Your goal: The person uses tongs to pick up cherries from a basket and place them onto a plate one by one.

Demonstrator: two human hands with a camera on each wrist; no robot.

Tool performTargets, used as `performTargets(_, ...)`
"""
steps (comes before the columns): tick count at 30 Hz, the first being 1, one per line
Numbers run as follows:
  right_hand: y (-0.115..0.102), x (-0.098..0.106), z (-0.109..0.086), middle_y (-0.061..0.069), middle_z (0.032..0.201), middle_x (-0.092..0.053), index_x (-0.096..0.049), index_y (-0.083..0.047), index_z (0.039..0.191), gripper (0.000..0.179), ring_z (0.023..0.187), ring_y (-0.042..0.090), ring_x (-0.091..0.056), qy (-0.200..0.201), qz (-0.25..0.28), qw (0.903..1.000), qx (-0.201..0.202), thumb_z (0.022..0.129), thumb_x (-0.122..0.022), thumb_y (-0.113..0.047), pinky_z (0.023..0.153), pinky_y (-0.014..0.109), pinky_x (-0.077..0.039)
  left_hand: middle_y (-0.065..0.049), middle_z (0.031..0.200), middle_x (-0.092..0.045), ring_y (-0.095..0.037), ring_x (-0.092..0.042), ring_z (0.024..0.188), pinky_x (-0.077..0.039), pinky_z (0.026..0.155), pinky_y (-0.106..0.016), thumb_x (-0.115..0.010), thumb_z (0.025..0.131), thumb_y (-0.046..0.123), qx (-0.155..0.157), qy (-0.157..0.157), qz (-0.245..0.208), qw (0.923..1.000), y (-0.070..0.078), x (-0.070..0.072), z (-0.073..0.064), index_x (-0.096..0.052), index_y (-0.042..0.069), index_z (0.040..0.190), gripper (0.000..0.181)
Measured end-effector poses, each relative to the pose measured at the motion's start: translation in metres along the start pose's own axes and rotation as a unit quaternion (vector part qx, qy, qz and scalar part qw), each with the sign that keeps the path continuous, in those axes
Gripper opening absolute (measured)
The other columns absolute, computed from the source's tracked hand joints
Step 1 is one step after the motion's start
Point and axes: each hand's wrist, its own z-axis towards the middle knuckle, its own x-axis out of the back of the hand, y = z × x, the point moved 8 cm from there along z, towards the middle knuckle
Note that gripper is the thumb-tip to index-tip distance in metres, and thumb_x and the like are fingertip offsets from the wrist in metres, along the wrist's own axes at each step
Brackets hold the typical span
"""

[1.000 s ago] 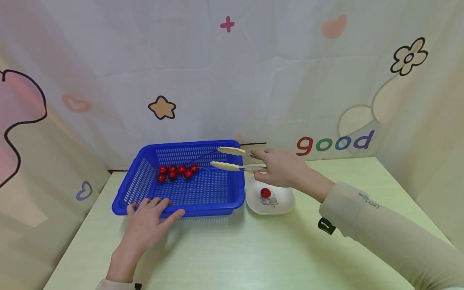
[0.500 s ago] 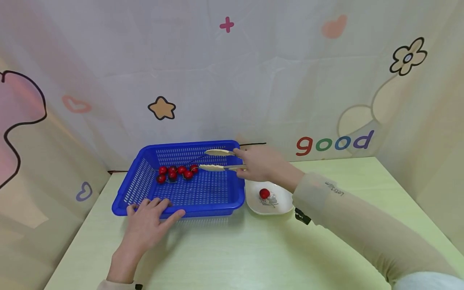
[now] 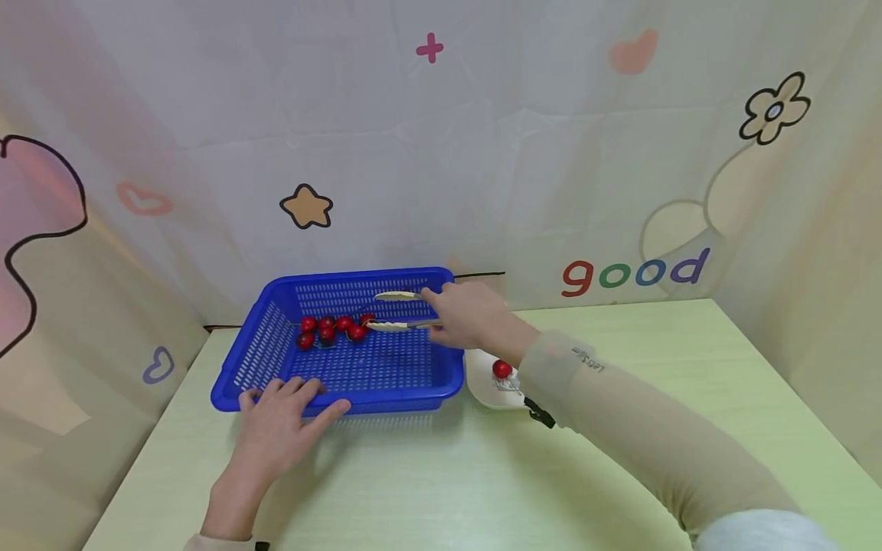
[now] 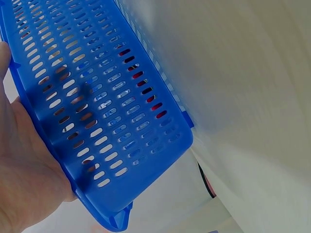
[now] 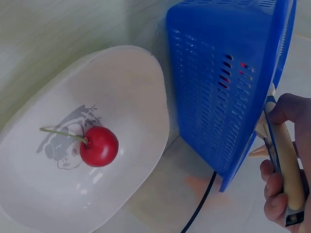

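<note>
A printed curtain [image 3: 441, 153] is hanging at twelve o'clock, lettering [image 3: 577, 278] is showing at three, a pale-green table [image 3: 427, 474] is lying at six.

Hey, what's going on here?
Someone holds tongs in their right hand, the tips spread apart inside a blue basket, close to a group of red cherries. Their left hand grips the basket's near side. A single cherry lies in the white dish beside the basket.
</note>
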Motion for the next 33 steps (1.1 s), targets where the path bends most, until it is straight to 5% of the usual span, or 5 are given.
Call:
performTargets(19, -0.041, -0.016, 0.02, 0.003, 0.1, -0.072, -0.053, -0.014, 0.15, 0.062, 0.067, 0.015, -0.057, -0.003, 0.035, 0.9992, 0.016, 0.097, -0.065, -0.044, 0.052, 0.025, -0.05, -0.009, 0.109, -0.067, -0.039, -0.054, 0.107, -0.025, 0.093, -0.075, -0.05, 0.097, 0.071, 0.004, 0.001, 0.008, 1.0, -0.002, 0.0, -0.001, -0.072, 0.014, 0.117, 0.065)
performTargets(33, -0.054, -0.029, 0.032, 0.002, 0.093, -0.071, -0.054, -0.012, 0.149, 0.061, 0.062, 0.012, -0.058, -0.007, 0.018, 0.9997, 0.016, 0.098, -0.066, -0.043, 0.053, 0.023, -0.052, -0.008, 0.108, -0.068, -0.037, -0.055, 0.106, -0.026, 0.091, -0.073, -0.051, 0.096, 0.071, 0.003, 0.005, 0.004, 1.0, -0.001, 0.0, 0.0, -0.072, 0.015, 0.115, 0.063)
